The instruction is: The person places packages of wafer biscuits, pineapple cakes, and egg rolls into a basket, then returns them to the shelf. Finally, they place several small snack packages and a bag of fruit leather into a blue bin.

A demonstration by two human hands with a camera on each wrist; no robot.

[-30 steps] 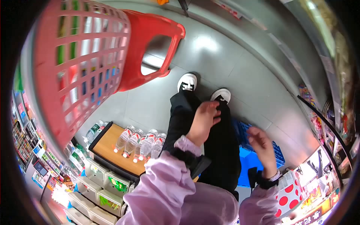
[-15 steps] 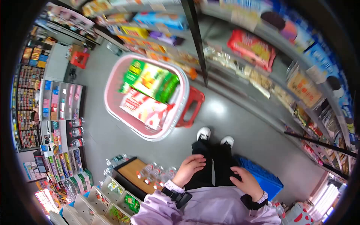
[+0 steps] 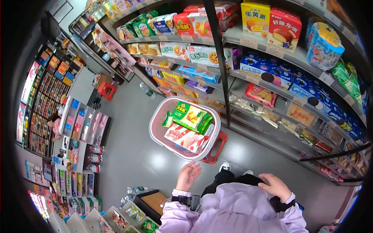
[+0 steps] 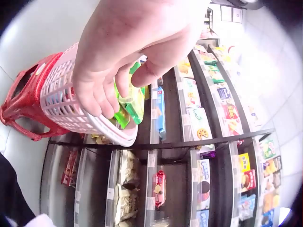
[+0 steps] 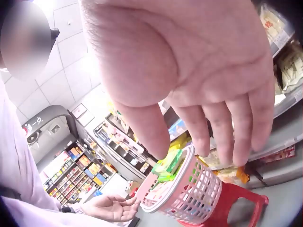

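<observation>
My left hand [image 3: 188, 177] is held out with fingers loosely spread and nothing in it, near the front edge of a pink shopping basket [image 3: 156, 133]. In the left wrist view the fingers overlap the basket rim. My right hand [image 3: 275, 186] hovers before my body, also holding nothing; its relaxed fingers fill the top of the right wrist view. Inside the basket lie a green snack bag with a pineapple picture [image 3: 193, 116] and a red-and-white wafer packet [image 3: 185, 138]. The basket sits on a red plastic stool [image 3: 220, 149].
Snack shelves [image 3: 248, 77] curve along the far and right sides, with blue cookie boxes [image 3: 266, 70] and a yellow pie box [image 3: 255, 18]. White bins [image 3: 114, 219] and a wooden-topped stand [image 3: 153, 201] are at lower left. A checkout counter [image 3: 79, 124] stands farther left.
The head view has tilted up, bringing the shelves into sight. My left hand has moved forward toward the basket. My right hand stays before my body.
</observation>
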